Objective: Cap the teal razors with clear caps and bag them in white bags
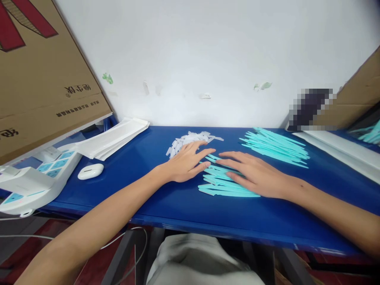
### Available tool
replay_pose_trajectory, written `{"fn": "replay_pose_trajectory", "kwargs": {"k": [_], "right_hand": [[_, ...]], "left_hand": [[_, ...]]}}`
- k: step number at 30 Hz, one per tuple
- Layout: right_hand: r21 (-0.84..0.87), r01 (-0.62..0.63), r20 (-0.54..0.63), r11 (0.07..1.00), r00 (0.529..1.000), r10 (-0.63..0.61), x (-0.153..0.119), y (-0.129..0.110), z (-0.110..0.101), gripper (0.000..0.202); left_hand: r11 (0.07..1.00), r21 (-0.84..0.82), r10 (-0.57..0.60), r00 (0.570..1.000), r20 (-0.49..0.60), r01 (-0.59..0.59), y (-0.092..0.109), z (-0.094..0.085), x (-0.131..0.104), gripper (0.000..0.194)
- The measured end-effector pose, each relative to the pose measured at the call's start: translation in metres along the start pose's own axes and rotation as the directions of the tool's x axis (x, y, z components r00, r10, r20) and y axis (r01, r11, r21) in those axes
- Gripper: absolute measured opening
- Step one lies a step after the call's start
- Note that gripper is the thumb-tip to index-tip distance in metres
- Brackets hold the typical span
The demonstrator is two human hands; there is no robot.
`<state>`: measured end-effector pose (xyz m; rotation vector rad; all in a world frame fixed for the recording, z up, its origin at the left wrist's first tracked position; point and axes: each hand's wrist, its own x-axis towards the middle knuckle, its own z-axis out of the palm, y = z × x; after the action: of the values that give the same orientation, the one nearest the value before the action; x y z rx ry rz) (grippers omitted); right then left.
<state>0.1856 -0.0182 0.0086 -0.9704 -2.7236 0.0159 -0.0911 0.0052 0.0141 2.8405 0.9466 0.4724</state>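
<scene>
My left hand [187, 161] is open, palm down, its fingers spread between a heap of small translucent white plastic pieces [190, 138] and the near ends of some turquoise strips. Across those slim turquoise plastic strips [221, 186], which lie roughly side by side, rests my right hand [255, 172], also open with its fingers apart. Its palm hides the strips' right ends. Whether either set of fingertips presses on a strip I cannot tell. Farther right lies a second, larger pile of turquoise strips [276, 146], apart from both hands.
The blue table [166, 206] meets a white wall behind. On the left are a white power strip [50, 178], a white earphone case [90, 171], white flat sleeves [109, 140] and a big cardboard box [38, 79]. Long white packaging [341, 150] lies at the right.
</scene>
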Motion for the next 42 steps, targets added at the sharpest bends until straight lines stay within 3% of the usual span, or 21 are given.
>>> {"fn": "replay_pose_trajectory", "kwargs": {"k": [12,24,29,33,35,38,42], "right_hand": [[0.028,0.017,0.004,0.999,1.000,-0.017,0.000,0.001,-0.005,0.044],[0.039,0.044,0.015,0.998,0.999,-0.045,0.001,-0.002,-0.005,0.043],[0.009,-0.011,-0.006,1.000,1.000,0.011,0.002,0.000,-0.004,0.050],[0.031,-0.008,0.016,0.999,1.000,0.008,0.003,0.000,-0.006,0.050],[0.036,-0.015,0.015,0.999,1.000,0.014,0.003,0.000,-0.007,0.050],[0.054,-0.017,0.017,0.998,1.000,0.016,0.004,0.000,-0.009,0.049],[0.061,-0.004,0.053,0.998,0.999,0.001,0.004,0.002,-0.010,0.048]], "left_hand": [[1.000,0.006,0.027,0.998,-0.056,-0.027,-0.002,0.001,0.001,0.050],[0.999,-0.015,0.042,0.999,-0.025,-0.042,-0.001,-0.001,0.000,0.052],[0.988,-0.058,0.147,0.989,0.017,-0.145,0.004,-0.005,-0.001,0.072],[0.985,-0.079,0.159,0.985,0.061,-0.154,0.007,-0.003,-0.001,0.092],[0.986,-0.081,0.152,0.986,0.062,-0.147,0.006,-0.002,0.000,0.086],[0.994,-0.026,0.109,0.994,-0.006,-0.109,-0.001,-0.004,0.002,0.058],[0.984,0.172,-0.031,0.995,-0.091,0.046,-0.024,-0.010,0.001,0.045]]}}
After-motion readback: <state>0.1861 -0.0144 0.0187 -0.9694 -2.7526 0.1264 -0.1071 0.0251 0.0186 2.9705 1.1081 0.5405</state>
